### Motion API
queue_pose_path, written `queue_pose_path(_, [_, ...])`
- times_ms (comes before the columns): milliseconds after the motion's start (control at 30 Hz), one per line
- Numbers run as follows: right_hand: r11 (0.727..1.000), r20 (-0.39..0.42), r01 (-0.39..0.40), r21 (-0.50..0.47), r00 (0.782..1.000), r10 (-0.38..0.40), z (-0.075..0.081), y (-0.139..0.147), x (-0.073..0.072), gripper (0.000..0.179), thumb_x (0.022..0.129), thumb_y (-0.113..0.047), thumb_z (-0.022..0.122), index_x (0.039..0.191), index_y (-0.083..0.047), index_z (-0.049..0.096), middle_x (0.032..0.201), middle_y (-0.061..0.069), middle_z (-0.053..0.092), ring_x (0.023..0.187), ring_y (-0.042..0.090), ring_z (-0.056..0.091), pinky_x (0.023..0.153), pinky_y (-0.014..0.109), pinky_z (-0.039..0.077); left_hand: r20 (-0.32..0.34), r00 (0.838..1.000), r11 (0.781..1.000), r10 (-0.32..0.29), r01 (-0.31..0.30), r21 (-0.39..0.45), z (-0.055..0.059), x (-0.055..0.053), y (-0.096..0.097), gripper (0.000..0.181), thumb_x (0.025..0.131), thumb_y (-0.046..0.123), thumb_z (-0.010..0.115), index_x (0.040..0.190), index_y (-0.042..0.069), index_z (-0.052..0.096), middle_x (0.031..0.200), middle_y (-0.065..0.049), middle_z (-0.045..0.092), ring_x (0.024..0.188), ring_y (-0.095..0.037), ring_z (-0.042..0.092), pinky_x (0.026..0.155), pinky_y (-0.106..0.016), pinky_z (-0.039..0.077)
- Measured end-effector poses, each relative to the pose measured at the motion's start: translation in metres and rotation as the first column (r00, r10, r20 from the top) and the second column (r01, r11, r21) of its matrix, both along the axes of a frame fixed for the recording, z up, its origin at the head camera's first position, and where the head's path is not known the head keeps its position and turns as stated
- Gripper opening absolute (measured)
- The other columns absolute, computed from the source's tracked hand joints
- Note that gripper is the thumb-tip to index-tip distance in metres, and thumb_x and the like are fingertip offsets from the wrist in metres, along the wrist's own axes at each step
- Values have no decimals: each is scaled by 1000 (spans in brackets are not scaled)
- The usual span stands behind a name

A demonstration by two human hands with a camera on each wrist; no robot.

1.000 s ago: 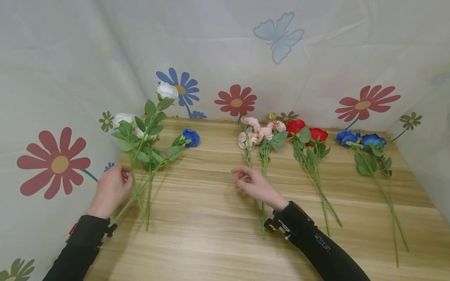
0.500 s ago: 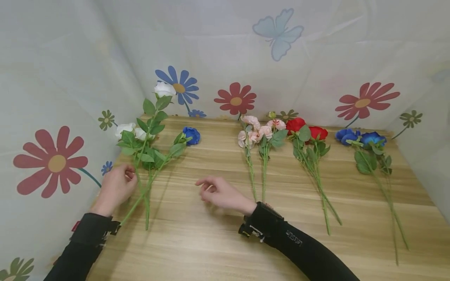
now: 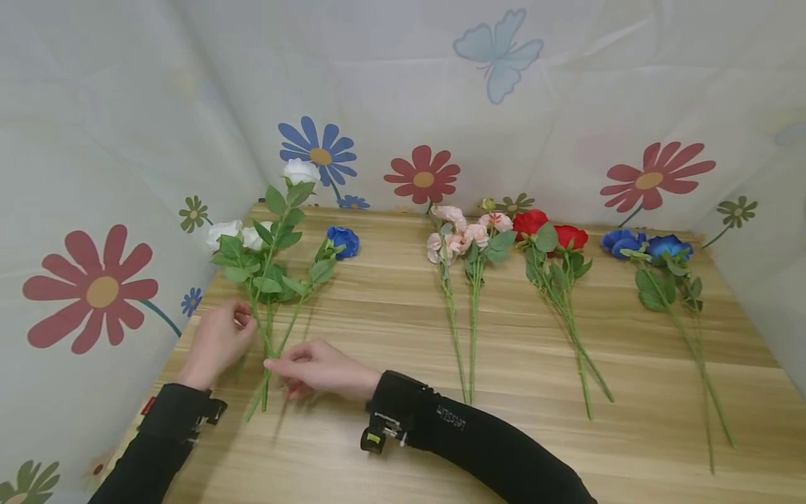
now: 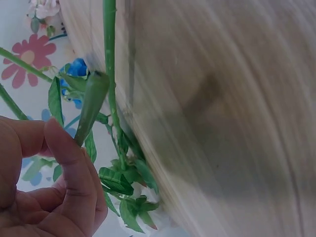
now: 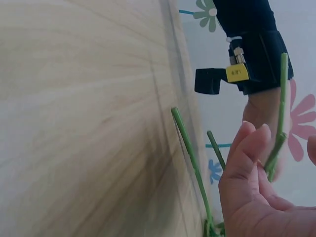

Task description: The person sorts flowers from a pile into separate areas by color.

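One green stem (image 4: 94, 106): being pinched by left hand (image 3: 220, 339), partly hidden
Right hand (image 3: 324, 369): one digit being cropped, grip cannot be told

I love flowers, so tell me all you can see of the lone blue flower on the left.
The blue flower has ruffled petals, green leaves below and a slim green stem. It looks artificial, perhaps cloth and plastic. Its head tilts right, near the table's far edge; the stem slants down leftward toward the right hand. Whether they touch is unclear.
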State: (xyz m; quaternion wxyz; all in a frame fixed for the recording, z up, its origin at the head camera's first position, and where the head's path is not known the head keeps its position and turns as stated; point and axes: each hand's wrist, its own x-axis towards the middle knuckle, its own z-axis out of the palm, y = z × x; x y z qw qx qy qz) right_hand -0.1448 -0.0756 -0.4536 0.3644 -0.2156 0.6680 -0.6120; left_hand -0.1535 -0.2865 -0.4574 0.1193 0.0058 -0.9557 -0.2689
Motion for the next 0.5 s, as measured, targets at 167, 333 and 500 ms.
queue_pose_path(167, [997, 12, 77, 23, 997, -78, -6, -15, 4, 19, 89, -23, 66, 82, -5, 64, 81, 21, 69, 56, 11, 59, 55, 26, 52, 19, 1000, 1000, -4, 4, 8, -3, 0, 1, 22, 86, 6, 52, 99, -10, 61, 82, -19, 64, 69, -28, 61, 58, -39, 48])
queue_pose_path(333, [990, -2, 121, 65, 993, -121, -7, -20, 5, 10, 88, -9, 62, 79, -6, 60, 74, 15, 69, 54, 11, 57, 48, 20, 44, 17, 1000, 1000, -7, 7, 11, -4, 0, -1, 21, 87, 7, 53, 98, -9, 61, 81, -18, 63, 70, -28, 61, 58, -39, 47])
queue_pose_path(500, [979, -31, 161, 125, 987, -158, -8, -21, 6, 19, 86, -10, 62, 69, -7, 57, 61, 5, 63, 51, 12, 56, 47, 20, 42, 88, 996, 997, -24, 18, 72, -7, 0, -4, 23, 89, 10, 50, 101, -7, 61, 88, -19, 63, 77, -29, 60, 64, -39, 47])
